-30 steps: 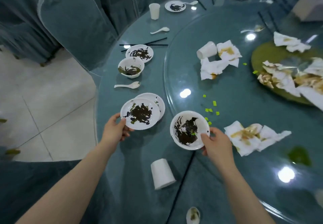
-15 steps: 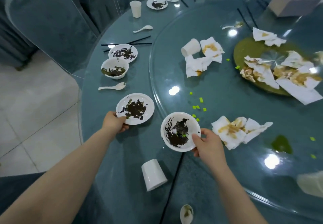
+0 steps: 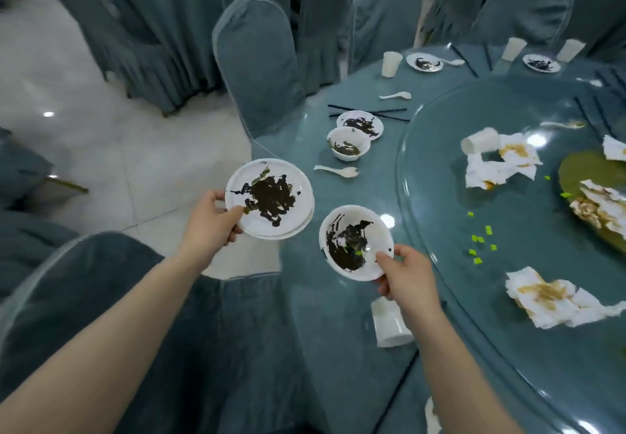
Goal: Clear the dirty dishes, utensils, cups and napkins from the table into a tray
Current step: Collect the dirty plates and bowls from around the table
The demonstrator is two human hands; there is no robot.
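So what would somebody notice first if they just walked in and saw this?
Probably the two dirty dishes held up near the table's edge: the left hand grips a stack of plates smeared with dark sauce, and the right hand holds a smeared bowl. Next, the stained napkins crumpled on the glass turntable to the right.

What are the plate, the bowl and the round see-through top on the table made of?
Plate: looks like glossy white ceramic or melamine; can't tell which.
Bowl: same smooth white look.
Round top: probably glass, since it is clear and mirrors the ceiling lights.
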